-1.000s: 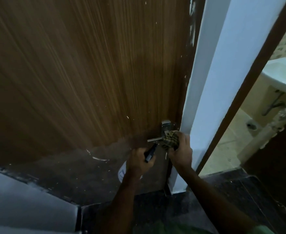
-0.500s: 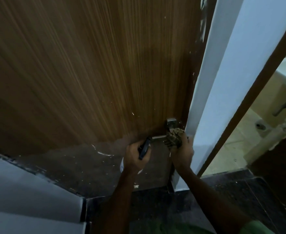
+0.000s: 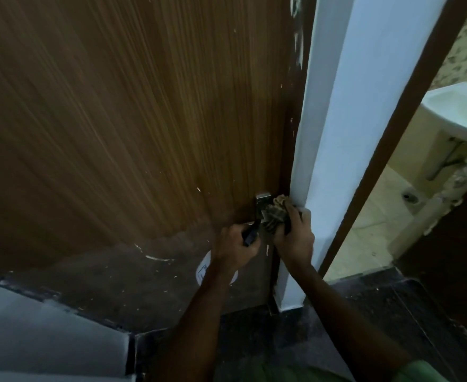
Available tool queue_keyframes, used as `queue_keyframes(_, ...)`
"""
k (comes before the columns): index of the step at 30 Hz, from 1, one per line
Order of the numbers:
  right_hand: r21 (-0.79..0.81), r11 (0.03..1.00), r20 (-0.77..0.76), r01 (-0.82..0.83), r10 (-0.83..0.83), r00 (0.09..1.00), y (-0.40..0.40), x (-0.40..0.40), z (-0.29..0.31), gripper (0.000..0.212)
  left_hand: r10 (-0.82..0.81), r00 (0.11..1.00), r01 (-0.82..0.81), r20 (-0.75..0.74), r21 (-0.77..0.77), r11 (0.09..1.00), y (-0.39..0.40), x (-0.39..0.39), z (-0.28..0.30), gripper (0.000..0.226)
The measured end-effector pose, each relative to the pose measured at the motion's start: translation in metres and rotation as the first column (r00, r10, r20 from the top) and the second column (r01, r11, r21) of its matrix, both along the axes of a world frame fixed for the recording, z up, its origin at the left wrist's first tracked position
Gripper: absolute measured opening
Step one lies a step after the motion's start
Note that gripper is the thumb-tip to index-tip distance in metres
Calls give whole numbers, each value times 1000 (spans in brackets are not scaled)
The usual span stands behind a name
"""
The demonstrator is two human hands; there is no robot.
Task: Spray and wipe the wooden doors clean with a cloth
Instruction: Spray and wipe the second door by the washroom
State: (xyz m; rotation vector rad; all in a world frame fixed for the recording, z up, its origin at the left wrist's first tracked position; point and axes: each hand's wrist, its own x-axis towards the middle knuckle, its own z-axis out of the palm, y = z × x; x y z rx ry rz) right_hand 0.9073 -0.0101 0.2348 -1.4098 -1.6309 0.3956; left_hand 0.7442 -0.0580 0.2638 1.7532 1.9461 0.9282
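Since the earlier frames, both hands have stayed at the handle while the view has shifted, bringing more of the basin back in at the right; the cloth now sits higher, against the handle's plate rather than over the lever.

At present the right hand (image 3: pixel 295 235) reaches forward with the forearm stretched up from the lower right, its fingers (image 3: pixel 291 213) curled round the bunched checked cloth (image 3: pixel 277 212) and pressing it against the metal handle (image 3: pixel 262 206) at the right edge of the wooden door (image 3: pixel 133 119). Just beside it, the left hand (image 3: pixel 236 246) is raised on a nearly straight forearm, fingers wrapped tight round the dark head of the spray bottle (image 3: pixel 250 235); the bottle's white body (image 3: pixel 203 270) hangs below the wrist, close to the door's darker lower part. Both hands are near each other but apart.

White flecks and a pale streak (image 3: pixel 158 257) mark the door. Right of the door stands a white frame post (image 3: pixel 337 133), and beyond it an open doorway shows a white basin (image 3: pixel 461 111) over pale floor tiles. Dark floor (image 3: pixel 350 312) lies under the arms.
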Motion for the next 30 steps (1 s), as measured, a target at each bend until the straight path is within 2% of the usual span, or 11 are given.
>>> queue_keyframes(3, 7, 1000, 16, -6, 6, 1000, 2, -1, 0, 52, 3, 1000, -3, 8, -93, 996, 3, 6, 2, 8)
queue_keyframes(5, 40, 999, 32, -18, 17, 999, 4, 1, -1, 52, 5, 1000, -3, 24, -86, 996, 4, 7, 2, 8)
queue_keyframes(10, 209, 965, 326, -160, 86, 941, 18, -11, 7, 41, 95, 995, -98, 27, 106, 990, 3, 1, 7, 11)
queue_keyframes(13, 170, 966, 394, -197, 117, 912, 22, -7, -2, 48, 89, 996, -92, 26, 193, 977, 2, -4, 11, 11)
queue_keyframes(17, 91, 988, 262, -123, 96, 960, 17, -5, -9, 51, 62, 998, -68, 32, 230, 971, 2, -5, 14, 11)
queue_keyframes(21, 175, 984, 37, -39, 33, 999, 26, -13, 15, 42, 57, 997, -66, 47, 222, 973, 2, -4, 14, 23)
queue_keyframes(24, 186, 982, -66, -33, 46, 997, 28, -17, 17, 44, 49, 999, -51, 13, 237, 970, 1, -3, 17, 17)
queue_keyframes(27, 55, 998, -130, 0, 7, 991, 25, -14, -6, 38, 52, 998, -55, 19, 249, 967, 2, -3, 19, 19)
queue_keyframes(29, -73, 997, -130, -24, 14, 991, 22, -12, -18, 42, 33, 999, -41, 37, 229, 973, 3, -3, 20, 23)
queue_keyframes(30, -88, 995, -120, -37, 26, 992, 22, -10, -21, 43, 17, 999, -26, 42, 225, 974, 3, -2, 20, 23)
